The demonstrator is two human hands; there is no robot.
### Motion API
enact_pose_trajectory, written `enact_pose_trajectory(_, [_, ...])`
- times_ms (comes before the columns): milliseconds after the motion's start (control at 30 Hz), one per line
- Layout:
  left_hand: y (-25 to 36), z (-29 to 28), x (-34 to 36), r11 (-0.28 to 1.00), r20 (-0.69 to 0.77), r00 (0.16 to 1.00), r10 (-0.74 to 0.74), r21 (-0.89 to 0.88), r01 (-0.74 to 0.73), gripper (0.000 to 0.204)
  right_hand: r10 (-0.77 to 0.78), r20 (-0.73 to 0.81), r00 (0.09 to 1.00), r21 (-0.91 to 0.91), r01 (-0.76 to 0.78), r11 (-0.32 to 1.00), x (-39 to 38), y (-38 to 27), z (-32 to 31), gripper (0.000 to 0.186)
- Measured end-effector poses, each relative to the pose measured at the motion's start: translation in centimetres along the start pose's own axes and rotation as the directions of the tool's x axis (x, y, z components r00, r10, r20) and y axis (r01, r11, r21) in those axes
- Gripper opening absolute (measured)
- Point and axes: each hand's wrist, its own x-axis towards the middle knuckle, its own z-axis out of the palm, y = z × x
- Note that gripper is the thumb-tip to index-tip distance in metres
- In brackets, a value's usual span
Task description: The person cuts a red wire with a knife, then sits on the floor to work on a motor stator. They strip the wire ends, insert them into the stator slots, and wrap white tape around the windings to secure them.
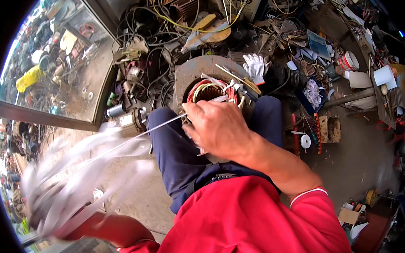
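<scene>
Between my knees stands a motor stator [194, 67] with a worn grey rim, and red and pale green winding wires [212, 82] ring its dark bore. My right hand [218, 125] lies over the near side of the windings, its fingers curled round the near end of a white cord [158, 126]. The cord runs taut to the lower left, toward my left hand [55, 216], which is stretched far out. Motion smears that hand, and loose white strands [89, 166] swirl about it. Its fingers are hard to make out, but the cord leads into it.
White gloves [255, 67] and thin sticks [236, 78] lie by the stator's right side. Cables and motor parts [161, 59] pile up beyond it. A glass-paned frame [49, 119] stands at left. Right of my knee are a white tape roll [305, 141] and a blue box [313, 96].
</scene>
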Motion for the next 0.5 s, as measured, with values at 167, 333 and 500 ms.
enact_pose_trajectory(167, [-4.3, -4.3, 1.4, 0.728, -0.063, 0.979, 0.196, 0.677, -0.102, 0.025, -0.172, -0.24, 0.955, 0.142, 0.21, 0.967, 0.8, -0.9, 1.6, 0.008])
enact_pose_trajectory(333, [11.3, 11.0, -7.9, 0.769, 0.51, 0.858, 0.06, -0.572, 0.286, 0.024, -0.34, -0.514, 0.788, 0.47, 0.59, 0.657, 1.7, -9.8, -0.2, 0.019])
enact_pose_trajectory(500, [16.8, 14.1, -11.0, 0.023, 0.759, 0.606, 0.239, -0.628, 0.778, 0.024, -0.461, -0.407, 0.789, 0.546, 0.615, 0.569, 0.8, -11.0, -1.3, 0.031])
